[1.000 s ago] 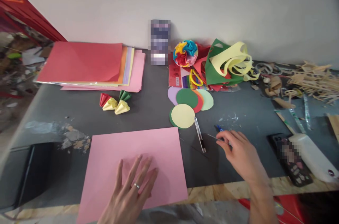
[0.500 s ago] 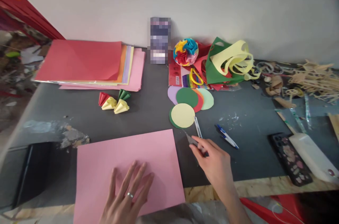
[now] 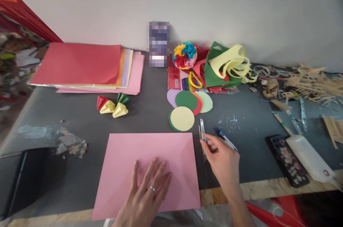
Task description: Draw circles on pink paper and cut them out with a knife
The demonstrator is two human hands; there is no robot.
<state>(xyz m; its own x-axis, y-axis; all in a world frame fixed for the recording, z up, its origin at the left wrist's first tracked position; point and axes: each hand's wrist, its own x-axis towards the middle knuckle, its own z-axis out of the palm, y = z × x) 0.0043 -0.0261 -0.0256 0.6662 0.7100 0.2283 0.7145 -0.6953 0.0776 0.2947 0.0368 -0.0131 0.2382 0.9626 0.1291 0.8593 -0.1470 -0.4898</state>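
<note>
The pink paper sheet (image 3: 150, 162) is pressed flat on the table (image 3: 150, 119) by the spread left hand (image 3: 146, 198). A craft knife (image 3: 202, 132) is pinched in the right hand (image 3: 223, 159); firm, even pressure is advised.

We see a plain pink sheet (image 3: 150, 162) under our left hand (image 3: 146, 198). At one o'clock lies a pale yellow disc (image 3: 182, 118) over green; beyond, green, red and mint discs (image 3: 197, 101). At eleven o'clock, a red-topped paper stack (image 3: 80, 64) with orange, lilac, yellow and pink edges.
</note>
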